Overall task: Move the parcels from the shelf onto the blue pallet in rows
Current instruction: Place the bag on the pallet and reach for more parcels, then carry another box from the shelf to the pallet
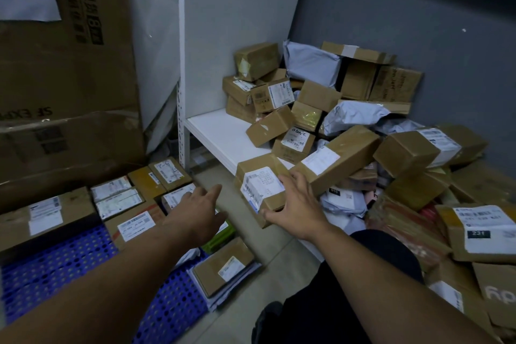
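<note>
Presently, your right grip (298, 204) pinches a small brown parcel (258, 186). The fingers lie over its top beside the white label, and the thumb presses its near lower edge. This parcel is at the front edge of the white shelf (217, 131), overhanging towards the floor. Whether it rests on the board or is lifted clear, I cannot tell. A longer box (337, 156) leans just beside it on the right, touching or nearly so.

Your left grip (199, 208) is spread, fingers straight and apart, holding nothing. It hovers above the floor-side end of the pallet load and points towards the held parcel.

The blue pallet (55, 268) lies on the floor at left. Labelled pallet parcels (47, 215) lie flat on it, side by side, labels up. A flat box (223, 265) sits on white mailers at the pallet's right edge. A large carton (69, 78) stands behind the pallet.

To the right, the shelf carries an untidy heap (321, 109) of brown boxes and grey mailers, tilted and overlapping.
</note>
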